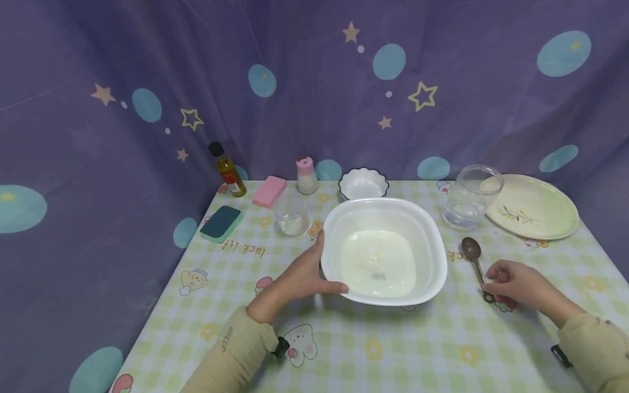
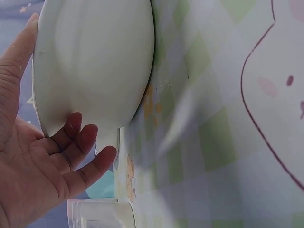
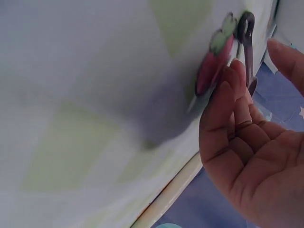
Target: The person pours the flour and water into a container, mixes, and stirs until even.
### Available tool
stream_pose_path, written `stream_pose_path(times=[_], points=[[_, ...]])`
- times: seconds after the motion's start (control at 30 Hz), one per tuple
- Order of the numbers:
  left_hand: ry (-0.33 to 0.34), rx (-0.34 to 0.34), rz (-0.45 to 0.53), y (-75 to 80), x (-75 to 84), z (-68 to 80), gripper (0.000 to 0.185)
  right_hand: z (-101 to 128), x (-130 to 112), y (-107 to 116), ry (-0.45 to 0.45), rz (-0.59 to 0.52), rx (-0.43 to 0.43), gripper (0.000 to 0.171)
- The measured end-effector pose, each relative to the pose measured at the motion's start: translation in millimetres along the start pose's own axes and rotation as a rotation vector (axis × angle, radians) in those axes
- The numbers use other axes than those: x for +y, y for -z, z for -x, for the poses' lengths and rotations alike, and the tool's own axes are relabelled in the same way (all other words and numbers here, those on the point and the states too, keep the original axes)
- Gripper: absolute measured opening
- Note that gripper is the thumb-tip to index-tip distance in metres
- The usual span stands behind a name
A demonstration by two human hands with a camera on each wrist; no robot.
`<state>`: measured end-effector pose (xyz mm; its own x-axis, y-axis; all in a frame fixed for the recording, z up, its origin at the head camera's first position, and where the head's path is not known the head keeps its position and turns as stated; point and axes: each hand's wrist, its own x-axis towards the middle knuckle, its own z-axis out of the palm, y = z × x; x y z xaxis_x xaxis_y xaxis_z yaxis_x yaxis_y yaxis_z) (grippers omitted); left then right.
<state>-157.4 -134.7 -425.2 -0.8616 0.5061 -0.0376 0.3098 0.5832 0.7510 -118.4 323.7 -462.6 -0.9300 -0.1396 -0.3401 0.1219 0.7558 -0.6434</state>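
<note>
A large white basin [image 1: 432, 256] holds a glossy, pale whitish mixture with a small lump in it. My left hand [image 1: 304, 273] grips its left side, thumb at the near rim and fingers along the outer wall; the left wrist view shows the fingertips against the basin's underside [image 2: 104, 61]. To the right lies a brown spoon [image 1: 472, 248], bowl end pointing away. Close over its handle is my right hand [image 1: 521, 284], thumb and fingers apart. In the right wrist view, the ringed handle [image 3: 247, 28] shows beyond the fingertips.
Behind the basin stand a scalloped white bowl [image 1: 363, 184], a pink-topped shaker [image 1: 307, 177] and an oil bottle [image 1: 230, 174]. A pink sponge [image 1: 270, 191], a green sponge [image 1: 222, 222] and a clear cup [image 1: 291, 216] are left. A clear jar [image 1: 462, 204] and oval plate [image 1: 530, 204] sit right.
</note>
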Motion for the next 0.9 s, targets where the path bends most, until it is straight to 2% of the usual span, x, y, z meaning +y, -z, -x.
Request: stream_pose_path(times=[0.43,0.9], points=[[-0.004,0.001,-0.005,-1.3,-0.2,1.1,0.141,1.5,0.4,-5.3,0.013,0.106,0.01,0.022],[-0.009,-0.001,0.009,-0.3,0.5,0.8,0.14,2.7,0.8,-8.5,0.019,0.136,0.021,0.03]])
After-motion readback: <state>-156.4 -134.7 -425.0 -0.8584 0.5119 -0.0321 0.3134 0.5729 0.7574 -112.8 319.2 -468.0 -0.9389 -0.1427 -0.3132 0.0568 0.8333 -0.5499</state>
